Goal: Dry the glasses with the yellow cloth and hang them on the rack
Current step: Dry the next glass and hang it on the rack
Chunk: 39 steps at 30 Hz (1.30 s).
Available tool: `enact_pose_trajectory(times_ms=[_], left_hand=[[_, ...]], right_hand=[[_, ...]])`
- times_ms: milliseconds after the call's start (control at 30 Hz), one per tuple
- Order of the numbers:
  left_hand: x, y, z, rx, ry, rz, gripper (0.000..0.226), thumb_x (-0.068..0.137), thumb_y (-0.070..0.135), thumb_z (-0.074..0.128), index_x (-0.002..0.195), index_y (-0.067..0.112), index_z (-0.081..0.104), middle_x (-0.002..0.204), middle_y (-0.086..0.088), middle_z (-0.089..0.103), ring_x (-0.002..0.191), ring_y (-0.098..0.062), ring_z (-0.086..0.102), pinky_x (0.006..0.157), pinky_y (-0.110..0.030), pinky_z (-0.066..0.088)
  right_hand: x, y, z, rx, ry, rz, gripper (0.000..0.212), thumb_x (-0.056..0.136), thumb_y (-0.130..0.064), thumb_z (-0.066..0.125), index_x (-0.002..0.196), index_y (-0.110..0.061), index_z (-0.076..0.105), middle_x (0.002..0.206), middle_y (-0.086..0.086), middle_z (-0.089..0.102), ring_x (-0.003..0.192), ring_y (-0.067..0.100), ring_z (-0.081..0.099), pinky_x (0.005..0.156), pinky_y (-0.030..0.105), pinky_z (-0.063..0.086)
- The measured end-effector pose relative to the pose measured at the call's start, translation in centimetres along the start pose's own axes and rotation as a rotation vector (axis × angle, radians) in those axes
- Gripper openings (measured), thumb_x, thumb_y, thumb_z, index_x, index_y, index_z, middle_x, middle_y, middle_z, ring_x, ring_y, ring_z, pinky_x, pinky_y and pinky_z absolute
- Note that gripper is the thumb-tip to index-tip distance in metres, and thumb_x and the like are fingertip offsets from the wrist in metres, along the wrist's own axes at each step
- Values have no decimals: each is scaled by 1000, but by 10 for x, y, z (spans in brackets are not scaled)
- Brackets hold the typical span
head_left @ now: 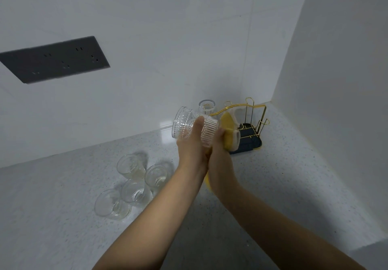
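While my left hand [192, 143] grips the glass [195, 128] | right hand [220, 156] beside it clutches the cloth [227, 130] | step: drying | next: hang on rack [249, 122] just beyond.

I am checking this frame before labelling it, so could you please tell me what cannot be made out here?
Head view only:
- Right hand: its fingers are hidden behind the held glass and yellow cloth, so its grip is unclear.
- Rack: its near left part is covered by the cloth.
- Glass on the rack: its lower part is hidden by the held glass.
- Four glasses on the counter: any wetness is too faint to tell.
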<state>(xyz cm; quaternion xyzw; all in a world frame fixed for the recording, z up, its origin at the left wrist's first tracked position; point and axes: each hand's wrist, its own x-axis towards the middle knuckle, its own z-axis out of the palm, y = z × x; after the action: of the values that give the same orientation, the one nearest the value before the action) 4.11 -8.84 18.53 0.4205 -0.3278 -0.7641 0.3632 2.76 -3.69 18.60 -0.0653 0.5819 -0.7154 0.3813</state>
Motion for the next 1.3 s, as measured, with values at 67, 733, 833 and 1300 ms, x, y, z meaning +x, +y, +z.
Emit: enact_pose_trajectory(times_ms=[67,733,833,1300], left_hand=[[-1,4,-1,55,-11,-49,30,89,34,65,102,7,62,107,-19,69,98,-32,68,76,-39,57],[8,5,-3,213,-56,257,63,70,29,83,118,-2,56,102,-20,71,93,-34,70,81,-46,59],[10,8,-7,298,-119,266,33,78,18,77,104,4,64,94,-12,72,87,-26,70,81,-46,58],[0,19,-32,638,-532,139,30,82,21,74,110,20,64,99,-3,75,91,-24,72,81,-37,58]], right_hand=[[-3,0,-3,-204,-16,-127,86,70,-80,36,136,-25,39,135,4,50,124,20,47,108,43,35],[12,-21,-21,414,-267,165,43,98,-44,28,116,-15,54,107,4,65,101,17,61,82,28,49],[15,-12,-26,263,-188,143,51,93,-53,32,125,-18,50,120,7,62,105,20,58,95,39,45],[21,-55,-45,-129,-391,-140,58,88,-59,24,100,-17,62,97,7,71,94,19,67,85,37,52]])
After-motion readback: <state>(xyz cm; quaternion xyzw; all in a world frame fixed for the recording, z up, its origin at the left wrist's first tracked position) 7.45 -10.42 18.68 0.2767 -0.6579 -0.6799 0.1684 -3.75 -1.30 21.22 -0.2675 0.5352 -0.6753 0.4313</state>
